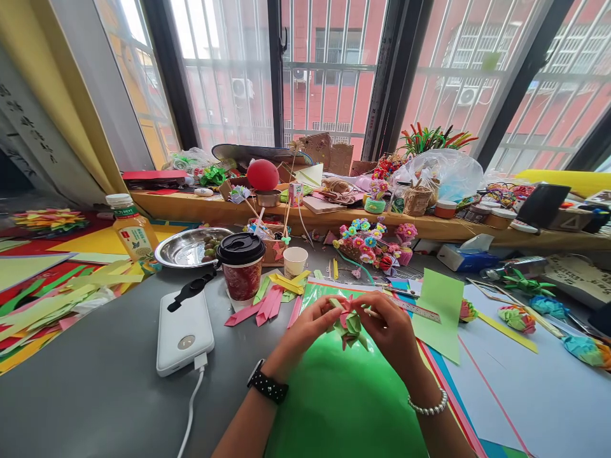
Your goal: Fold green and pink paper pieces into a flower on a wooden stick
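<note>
Both hands meet above a bright green sheet (344, 401) on the grey table. My left hand (310, 327) and my right hand (389, 327) pinch a small folded paper piece (349, 324), green with some pink, between their fingertips. A black watch sits on my left wrist and a bead bracelet on my right. A light green card (442, 312) lies just right of my right hand, with a ruler (415, 310) beside it. Pink and yellow folded strips (272, 299) lie just beyond my left hand.
A white power bank (185, 331) with its cable lies at left. Behind it stand a lidded coffee cup (242, 267), a small paper cup (294, 261), a steel bowl (184, 247) and a bottle (133, 232). Paper flowers (370, 245) and clutter fill the window ledge; coloured paper is piled at left.
</note>
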Demonstrator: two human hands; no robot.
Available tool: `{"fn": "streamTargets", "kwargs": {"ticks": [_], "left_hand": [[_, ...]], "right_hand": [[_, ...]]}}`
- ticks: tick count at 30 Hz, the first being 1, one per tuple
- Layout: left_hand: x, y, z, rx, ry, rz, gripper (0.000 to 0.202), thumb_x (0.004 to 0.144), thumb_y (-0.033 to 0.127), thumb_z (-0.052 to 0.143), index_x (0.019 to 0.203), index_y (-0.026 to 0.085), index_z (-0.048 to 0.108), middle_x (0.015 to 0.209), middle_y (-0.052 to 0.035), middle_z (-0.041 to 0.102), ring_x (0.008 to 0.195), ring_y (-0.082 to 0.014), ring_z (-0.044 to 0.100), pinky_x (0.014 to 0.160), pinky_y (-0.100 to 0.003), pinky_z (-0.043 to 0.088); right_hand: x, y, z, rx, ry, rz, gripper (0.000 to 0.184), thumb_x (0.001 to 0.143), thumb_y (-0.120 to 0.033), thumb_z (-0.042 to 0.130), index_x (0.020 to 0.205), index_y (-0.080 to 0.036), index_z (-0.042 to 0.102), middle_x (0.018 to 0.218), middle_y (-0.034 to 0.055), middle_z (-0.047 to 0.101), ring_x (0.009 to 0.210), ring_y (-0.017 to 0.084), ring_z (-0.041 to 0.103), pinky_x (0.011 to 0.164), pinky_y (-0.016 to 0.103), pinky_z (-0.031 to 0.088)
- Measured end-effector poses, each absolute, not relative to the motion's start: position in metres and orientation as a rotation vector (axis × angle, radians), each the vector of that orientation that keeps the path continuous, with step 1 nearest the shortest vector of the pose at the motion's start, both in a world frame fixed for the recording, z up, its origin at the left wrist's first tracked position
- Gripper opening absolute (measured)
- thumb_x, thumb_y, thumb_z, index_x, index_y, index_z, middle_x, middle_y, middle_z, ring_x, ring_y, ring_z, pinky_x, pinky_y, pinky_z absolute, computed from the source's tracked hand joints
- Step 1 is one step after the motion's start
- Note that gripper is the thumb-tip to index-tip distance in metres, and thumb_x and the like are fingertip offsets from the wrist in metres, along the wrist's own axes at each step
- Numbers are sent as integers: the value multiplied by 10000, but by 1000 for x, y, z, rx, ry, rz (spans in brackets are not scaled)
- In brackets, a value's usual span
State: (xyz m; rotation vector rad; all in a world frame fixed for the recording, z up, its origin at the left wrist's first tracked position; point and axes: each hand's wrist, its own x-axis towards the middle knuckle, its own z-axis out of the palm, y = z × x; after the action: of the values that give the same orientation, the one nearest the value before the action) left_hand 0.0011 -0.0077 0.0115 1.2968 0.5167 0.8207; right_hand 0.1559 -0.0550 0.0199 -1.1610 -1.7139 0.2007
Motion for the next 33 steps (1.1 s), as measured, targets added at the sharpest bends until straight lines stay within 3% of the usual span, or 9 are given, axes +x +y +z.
{"fn": "streamTargets", "kwargs": {"ticks": [4, 7, 11, 15, 19, 22, 27, 33], "left_hand": [[2, -10, 14, 1237, 479, 720, 322, 685, 361, 635, 892, 123, 568, 776, -28, 590, 733, -139, 559, 674, -259, 429], [1, -10, 17, 1284, 536, 732, 330, 673, 371, 641, 866, 113, 570, 742, -31, 589, 694, -137, 563, 596, -230, 434], [-1, -7, 14, 1397, 561, 752, 345, 701, 401, 600, 888, 113, 562, 705, -29, 568, 605, -126, 544, 423, -183, 371], [-2, -6, 11, 1475, 598, 792, 289, 721, 384, 584, 841, 124, 550, 686, -18, 565, 605, -116, 549, 455, -184, 390], [0, -7, 10, 1489, 616, 800, 299, 710, 393, 591, 842, 133, 524, 687, -11, 560, 576, -112, 555, 440, -182, 385], [1, -7, 9, 1495, 616, 803, 331, 706, 407, 588, 877, 132, 520, 699, -19, 559, 585, -119, 558, 409, -172, 366], [2, -8, 8, 1567, 669, 796, 345, 706, 405, 589, 903, 129, 523, 698, -22, 566, 531, -91, 522, 370, -156, 334], [1, -10, 12, 1596, 688, 768, 335, 709, 406, 581, 884, 125, 528, 725, -35, 574, 564, -108, 542, 365, -156, 339]], "right_hand": [[158, -55, 20, -1167, -1706, 211, 86, 803, -188, 466, 818, -188, 550, 760, 23, 584, 444, 72, 408, 398, 191, 356], [160, -54, 19, -1192, -1736, 213, 84, 786, -185, 492, 853, -190, 542, 759, 9, 591, 423, 64, 360, 396, 187, 343], [162, -54, 19, -1237, -1753, 188, 241, 776, -186, 513, 1017, -201, 511, 833, 21, 611, 447, 73, 391, 418, 193, 362], [162, -53, 20, -1211, -1825, 175, 199, 798, -187, 491, 977, -223, 569, 924, 31, 609, 488, 82, 467, 437, 202, 390], [163, -53, 21, -1215, -1841, 190, 195, 799, -193, 500, 972, -219, 585, 928, 40, 609, 686, 138, 572, 492, 206, 436], [163, -52, 20, -1218, -1841, 185, 202, 801, -200, 502, 984, -216, 584, 938, 48, 613, 791, 165, 586, 548, 217, 470], [164, -51, 19, -1254, -1861, 277, 176, 803, -211, 500, 953, -205, 591, 897, 49, 631, 748, 169, 607, 587, 249, 506], [167, -53, 22, -1233, -1869, 405, 185, 805, -183, 485, 956, -209, 588, 923, 52, 629, 841, 183, 600, 687, 288, 517]]}}
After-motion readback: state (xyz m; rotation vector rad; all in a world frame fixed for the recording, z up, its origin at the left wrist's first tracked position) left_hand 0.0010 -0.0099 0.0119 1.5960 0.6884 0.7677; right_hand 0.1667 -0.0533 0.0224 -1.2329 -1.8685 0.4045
